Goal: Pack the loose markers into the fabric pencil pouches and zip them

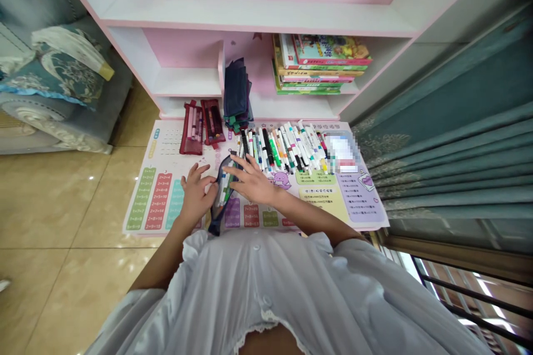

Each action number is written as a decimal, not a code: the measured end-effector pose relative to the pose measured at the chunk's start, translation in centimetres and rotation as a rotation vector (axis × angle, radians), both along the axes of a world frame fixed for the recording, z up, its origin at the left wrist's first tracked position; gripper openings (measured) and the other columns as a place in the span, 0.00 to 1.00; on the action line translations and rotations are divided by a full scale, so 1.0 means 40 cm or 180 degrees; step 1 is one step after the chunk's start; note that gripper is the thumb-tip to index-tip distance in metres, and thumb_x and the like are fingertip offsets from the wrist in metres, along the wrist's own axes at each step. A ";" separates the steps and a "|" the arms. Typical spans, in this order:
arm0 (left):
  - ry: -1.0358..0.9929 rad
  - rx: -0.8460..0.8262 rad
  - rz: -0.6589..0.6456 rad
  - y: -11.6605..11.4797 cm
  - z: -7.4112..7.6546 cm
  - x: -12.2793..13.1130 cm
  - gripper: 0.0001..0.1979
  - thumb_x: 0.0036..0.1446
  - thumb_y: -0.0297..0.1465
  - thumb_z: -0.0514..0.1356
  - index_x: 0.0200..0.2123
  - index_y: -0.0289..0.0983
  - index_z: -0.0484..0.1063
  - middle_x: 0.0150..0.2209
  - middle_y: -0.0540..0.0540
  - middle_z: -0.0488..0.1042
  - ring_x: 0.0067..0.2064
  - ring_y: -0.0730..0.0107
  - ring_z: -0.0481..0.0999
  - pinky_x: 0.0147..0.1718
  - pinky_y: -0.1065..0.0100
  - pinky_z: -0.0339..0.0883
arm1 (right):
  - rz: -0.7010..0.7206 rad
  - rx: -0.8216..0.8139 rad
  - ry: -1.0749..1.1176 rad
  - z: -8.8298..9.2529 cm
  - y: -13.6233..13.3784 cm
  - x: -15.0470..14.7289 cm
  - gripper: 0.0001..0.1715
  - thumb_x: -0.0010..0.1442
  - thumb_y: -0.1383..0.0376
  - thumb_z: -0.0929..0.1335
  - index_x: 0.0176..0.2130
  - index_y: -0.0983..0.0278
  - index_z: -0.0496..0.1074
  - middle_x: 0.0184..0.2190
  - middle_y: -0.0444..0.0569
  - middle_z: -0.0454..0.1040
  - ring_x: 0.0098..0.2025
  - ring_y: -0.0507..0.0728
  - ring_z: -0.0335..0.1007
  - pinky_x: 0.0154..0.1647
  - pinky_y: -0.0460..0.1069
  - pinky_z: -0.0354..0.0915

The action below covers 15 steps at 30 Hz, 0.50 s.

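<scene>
A dark blue mesh pencil pouch lies slantwise at the desk's front, with several markers showing inside it. My left hand pinches the pouch's left edge between thumb and forefinger, its other fingers raised. From the right, my right hand reaches over the pouch, with its fingers bent on the far edge; the fingertips partly cover the markers. Just beyond that hand, many loose markers with coloured caps lie side by side in a wide row.
Two red mesh pouches holding pens lie at the back left. A stack of dark mesh pouches leans by the shelf divider. Books are piled on the pink-and-white shelf. A blurred-out patch is at the right; curtains hang beside the desk.
</scene>
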<state>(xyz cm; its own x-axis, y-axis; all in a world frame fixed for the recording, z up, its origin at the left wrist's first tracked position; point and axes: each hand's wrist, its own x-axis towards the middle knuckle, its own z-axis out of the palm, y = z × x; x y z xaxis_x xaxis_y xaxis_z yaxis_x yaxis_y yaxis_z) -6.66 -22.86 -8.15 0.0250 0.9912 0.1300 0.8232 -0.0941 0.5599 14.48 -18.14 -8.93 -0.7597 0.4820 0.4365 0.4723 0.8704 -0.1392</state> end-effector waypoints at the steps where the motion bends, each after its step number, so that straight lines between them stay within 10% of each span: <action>1: 0.0107 0.0025 -0.0176 -0.003 0.014 -0.002 0.07 0.58 0.32 0.56 0.34 0.41 0.75 0.60 0.42 0.67 0.68 0.45 0.54 0.59 0.30 0.45 | 0.0079 0.0076 0.0001 0.017 -0.013 0.000 0.10 0.63 0.69 0.66 0.32 0.61 0.76 0.58 0.49 0.68 0.70 0.65 0.44 0.68 0.70 0.38; 8: 0.0649 0.0248 -0.1329 -0.007 0.082 0.011 0.13 0.60 0.27 0.53 0.35 0.43 0.78 0.60 0.43 0.66 0.69 0.46 0.50 0.60 0.32 0.42 | 0.0134 0.0159 -0.0257 0.078 -0.088 0.020 0.10 0.62 0.70 0.66 0.30 0.62 0.74 0.52 0.51 0.72 0.65 0.66 0.53 0.67 0.73 0.40; 15: 0.0685 0.0136 -0.1750 0.025 0.055 0.072 0.13 0.60 0.28 0.54 0.34 0.45 0.79 0.60 0.45 0.67 0.68 0.46 0.52 0.61 0.32 0.42 | -0.0227 -0.0036 -0.0333 0.046 -0.100 0.070 0.13 0.66 0.63 0.65 0.31 0.62 0.75 0.30 0.46 0.75 0.42 0.55 0.68 0.68 0.67 0.39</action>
